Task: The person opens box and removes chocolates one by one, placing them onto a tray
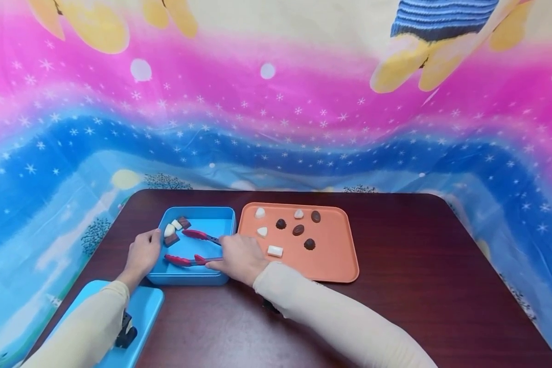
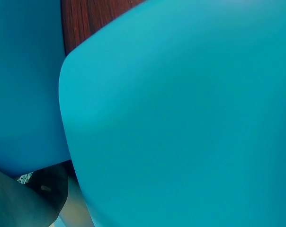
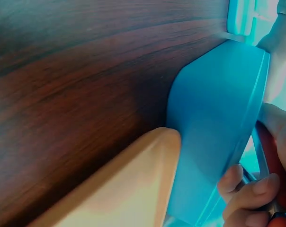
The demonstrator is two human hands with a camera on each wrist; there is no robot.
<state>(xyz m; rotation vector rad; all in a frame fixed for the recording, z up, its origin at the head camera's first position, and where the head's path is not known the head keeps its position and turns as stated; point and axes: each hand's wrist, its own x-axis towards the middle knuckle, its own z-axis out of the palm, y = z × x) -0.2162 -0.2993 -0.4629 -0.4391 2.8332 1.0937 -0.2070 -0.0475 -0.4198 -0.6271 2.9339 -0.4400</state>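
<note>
My right hand (image 1: 244,258) grips a pair of red-tipped tongs (image 1: 194,261) over the blue box (image 1: 211,279). The arms of the tongs are spread apart, with nothing between their tips. In the right wrist view, curled fingers (image 3: 252,194) wrap the handles. My left hand (image 1: 143,253) holds the box's left wall, thumb at the rim. Inside the box, along its left side, lie brown and white chocolates (image 1: 170,230). An orange tray (image 1: 336,260) stands right beside the box, carrying several white pieces (image 1: 275,251) and dark chocolates (image 1: 309,244) spaced apart.
A light-blue lid (image 1: 142,312) lies at the front left, under my left forearm. It fills much of the left wrist view. The dark wooden table (image 1: 405,266) extends to the right of the tray. A printed cloth (image 1: 276,117) hangs behind and around the table.
</note>
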